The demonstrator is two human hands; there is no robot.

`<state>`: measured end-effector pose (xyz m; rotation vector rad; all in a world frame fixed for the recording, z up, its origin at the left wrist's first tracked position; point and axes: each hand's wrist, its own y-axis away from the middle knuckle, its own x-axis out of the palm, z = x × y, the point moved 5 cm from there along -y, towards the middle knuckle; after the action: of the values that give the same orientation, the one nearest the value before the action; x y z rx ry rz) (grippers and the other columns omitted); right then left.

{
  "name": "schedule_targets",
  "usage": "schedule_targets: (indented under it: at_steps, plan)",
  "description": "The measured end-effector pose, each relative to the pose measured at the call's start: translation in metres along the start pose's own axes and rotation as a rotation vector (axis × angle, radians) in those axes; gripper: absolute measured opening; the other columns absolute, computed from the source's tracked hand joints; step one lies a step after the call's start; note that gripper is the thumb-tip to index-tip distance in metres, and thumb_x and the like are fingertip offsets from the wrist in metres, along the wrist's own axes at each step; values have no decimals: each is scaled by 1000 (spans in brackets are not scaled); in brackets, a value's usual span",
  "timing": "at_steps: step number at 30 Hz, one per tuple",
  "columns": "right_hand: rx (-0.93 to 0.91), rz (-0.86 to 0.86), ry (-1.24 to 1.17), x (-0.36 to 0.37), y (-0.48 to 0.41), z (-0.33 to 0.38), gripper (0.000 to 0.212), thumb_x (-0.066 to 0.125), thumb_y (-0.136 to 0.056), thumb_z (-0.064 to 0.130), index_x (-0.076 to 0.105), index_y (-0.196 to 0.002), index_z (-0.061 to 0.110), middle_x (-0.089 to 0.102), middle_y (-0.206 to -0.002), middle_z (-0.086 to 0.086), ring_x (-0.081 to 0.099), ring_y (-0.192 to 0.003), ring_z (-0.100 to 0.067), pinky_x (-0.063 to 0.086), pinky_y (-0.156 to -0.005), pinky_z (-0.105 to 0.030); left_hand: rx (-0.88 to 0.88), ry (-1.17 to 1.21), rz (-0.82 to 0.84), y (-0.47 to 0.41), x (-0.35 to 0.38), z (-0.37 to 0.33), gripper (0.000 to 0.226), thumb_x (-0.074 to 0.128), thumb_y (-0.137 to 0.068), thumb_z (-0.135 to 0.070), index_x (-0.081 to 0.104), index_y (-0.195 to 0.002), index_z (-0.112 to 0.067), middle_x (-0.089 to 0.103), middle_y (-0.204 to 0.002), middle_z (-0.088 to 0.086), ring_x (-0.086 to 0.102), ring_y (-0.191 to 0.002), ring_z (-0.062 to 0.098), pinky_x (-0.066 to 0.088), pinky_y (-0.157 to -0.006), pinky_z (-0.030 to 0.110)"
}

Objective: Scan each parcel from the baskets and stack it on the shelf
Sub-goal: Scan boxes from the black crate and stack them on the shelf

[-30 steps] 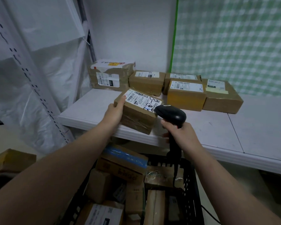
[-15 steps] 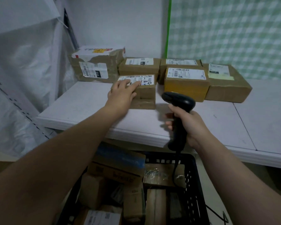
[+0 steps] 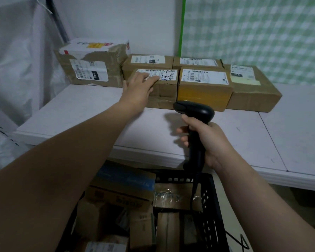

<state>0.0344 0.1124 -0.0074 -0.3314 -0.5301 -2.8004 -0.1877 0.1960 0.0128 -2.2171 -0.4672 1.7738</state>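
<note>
**On the white shelf, left of the yellow parcel: your hand lies flat on a marked parcel**

On the shelf, your left grip lies open, fingers straight, across the top and front of the marked parcel. That parcel stands touching the left side of the yellow parcel, and its label carries black handwriting. In front of the yellow parcel and above the shelf, your right grip is closed round the handle of the black scanner, whose head points left. Its cable hangs down into the black basket, well in front of and below the yellow parcel. The basket holds more cardboard parcels, among them a blue-taped box.

Directly behind the yellow parcel lies a flat brown box. Behind and to its left is a second brown box. A larger brown box touches its right side. Farther left, beyond the marked parcel, stands a torn carton with a white top.

The shelf is white board, with a seam running front to back to the right of the yellow parcel. Behind the yellow parcel rises a plain white wall. Behind and to its right hangs a green checked sheet edged by a green strip. Clear plastic sheeting hangs far to its left.
</note>
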Motion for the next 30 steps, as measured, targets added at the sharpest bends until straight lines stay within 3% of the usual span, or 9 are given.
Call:
schedule_targets:
  at_steps: [4, 7, 10, 14, 17, 19, 24, 27, 30]
  plan:
    - [-4, 8, 17, 0, 2, 0, 17, 69, -88, 19, 65, -91, 3, 67, -70, -10, 55, -48, -14, 47, -45, -21, -42, -40, 32, 9, -4, -11, 44, 36, -104, -18, 36, -146, -32, 26, -154, 11, 6, -146, 30, 0, -114, 59]
    - [-18, 3, 70, -3, 7, -1, 16, 68, -89, 19, 64, -92, 4, 65, -68, -10, 53, -47, -14, 46, -44, -21, -74, 5, 39, 36, -19, -19, 46, 35, -104, -24, 27, -149, -30, 18, -157, 10, 1, -147, 28, -4, -116, 54]
    - [-33, 30, 161, -4, 17, -7, 18, 66, -90, 19, 63, -95, 2, 64, -66, -10, 54, -47, -15, 48, -46, -21, -61, 76, 24, 88, -31, -19, 45, 38, -102, -31, 35, -147, -23, 28, -153, 10, 15, -144, 30, 8, -117, 48]
    - [-31, 136, 302, 5, 43, -31, 16, 64, -91, 20, 63, -91, 4, 64, -66, -10, 56, -49, -16, 49, -48, -22, 14, 42, -47, 185, -36, 4, 51, 40, -92, -41, 61, -123, -6, 56, -126, 21, 51, -118, 40, 35, -103, 51]
    - [-2, 229, 402, 17, 70, -61, 12, 65, -90, 19, 65, -89, 7, 65, -65, -7, 56, -48, -15, 48, -47, -22, -41, 5, -55, 257, -26, 25, 48, 46, -89, -38, 63, -116, -2, 60, -118, 22, 55, -108, 38, 35, -97, 40]
    - [17, 292, 492, 25, 86, -85, 11, 67, -89, 18, 65, -84, 9, 64, -64, -6, 55, -47, -14, 46, -46, -22, -69, -17, 8, 299, -11, 30, 51, 48, -85, -40, 61, -118, -3, 59, -119, 22, 53, -110, 36, 36, -96, 41]
    - [45, 301, 577, 28, 92, -122, 8, 70, -88, 18, 64, -85, 13, 63, -66, -8, 57, -54, -21, 43, -51, -28, 64, -275, 393, 347, 47, 28, 82, 83, -64, -35, 50, -137, -17, 51, -136, 17, 50, -124, 39, 39, -101, 54]
    - [55, 242, 565, 22, 82, -131, 7, 68, -89, 16, 65, -91, 10, 62, -67, -10, 56, -52, -20, 44, -50, -28, 107, -422, 440, 341, 66, 27, 92, 74, -76, -34, 23, -152, -25, 33, -152, 15, 34, -138, 35, 25, -111, 53]
    - [40, 176, 569, 14, 71, -144, 7, 67, -90, 15, 65, -88, 8, 61, -65, -11, 55, -50, -20, 44, -48, -29, 128, -525, 451, 332, 90, 34, 91, 59, -89, -37, -7, -151, -28, 16, -159, 11, 18, -145, 32, 8, -116, 53]
